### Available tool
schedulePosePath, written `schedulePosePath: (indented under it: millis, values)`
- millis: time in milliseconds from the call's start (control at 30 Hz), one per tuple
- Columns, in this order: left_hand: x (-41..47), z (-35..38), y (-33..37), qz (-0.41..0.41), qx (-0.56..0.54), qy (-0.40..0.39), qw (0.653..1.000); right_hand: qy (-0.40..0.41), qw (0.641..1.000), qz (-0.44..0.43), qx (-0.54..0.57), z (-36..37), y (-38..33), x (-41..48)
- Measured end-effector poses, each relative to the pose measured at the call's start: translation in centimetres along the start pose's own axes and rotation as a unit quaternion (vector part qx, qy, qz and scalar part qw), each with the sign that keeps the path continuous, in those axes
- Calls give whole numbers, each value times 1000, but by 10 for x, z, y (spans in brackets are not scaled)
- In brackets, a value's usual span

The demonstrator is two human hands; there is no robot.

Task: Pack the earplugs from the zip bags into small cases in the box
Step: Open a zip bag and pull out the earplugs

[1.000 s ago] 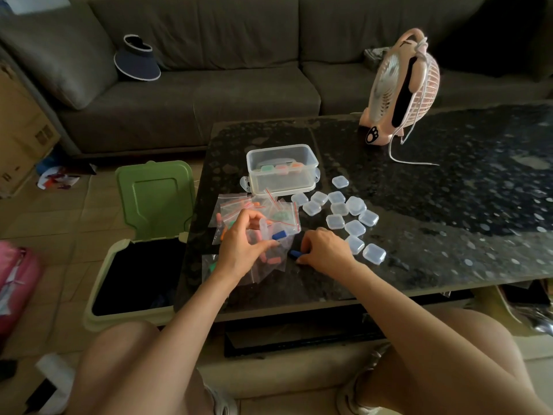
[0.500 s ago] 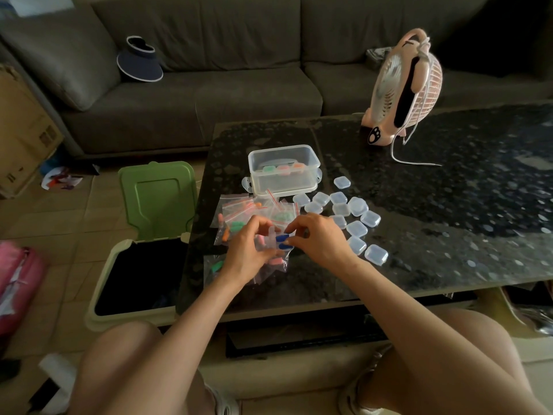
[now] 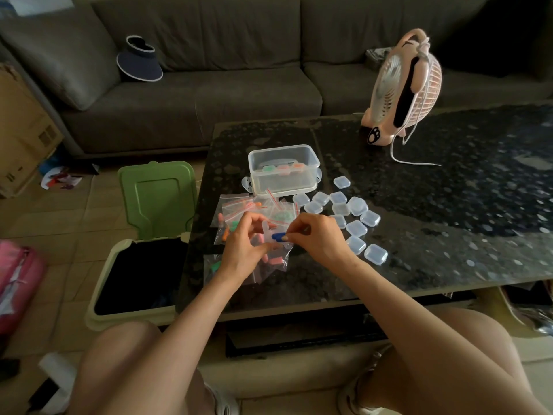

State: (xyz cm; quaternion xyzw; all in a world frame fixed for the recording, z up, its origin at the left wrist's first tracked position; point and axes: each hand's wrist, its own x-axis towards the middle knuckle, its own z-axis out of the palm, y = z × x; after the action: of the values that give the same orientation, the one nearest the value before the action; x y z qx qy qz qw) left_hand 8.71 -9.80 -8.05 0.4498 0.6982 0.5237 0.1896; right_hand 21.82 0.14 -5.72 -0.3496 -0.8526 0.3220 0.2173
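Note:
My left hand holds a small clear case above the pile of zip bags with coloured earplugs. My right hand pinches a blue earplug at the open case. Behind the pile stands the clear plastic box with filled cases inside. Several empty small cases lie to the right of the bags on the dark table.
A pink desk fan with a white cord stands at the table's back. An open green-lidded bin sits on the floor left of the table. A grey sofa with a visor hat is behind.
My right hand lifted from the table with a blue earplug and brought it to the case held by my left hand. The left hand stayed in place.

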Motion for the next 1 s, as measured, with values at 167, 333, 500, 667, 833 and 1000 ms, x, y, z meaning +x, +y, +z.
schedulePosePath:
  millis: [167,333,500,667,833,1000]
  values:
    - [-1,1,3,-8,-12,6,1000,6,1000,-23,-3,2,0,1]
    - [-1,1,4,-13,-35,-10,999,-10,1000,-4,9,2,0,0]
    - [0,0,0,-11,-33,-8,999,-74,982,81,152,-4,-2,3]
    - [0,0,2,-4,-38,-18,999,-112,935,136,308,-6,-4,2]
    - [-2,0,3,47,13,-29,998,-98,921,177,334,-3,-3,2]
    - [1,2,-10,145,157,-21,977,-140,898,199,366,-4,-3,2]
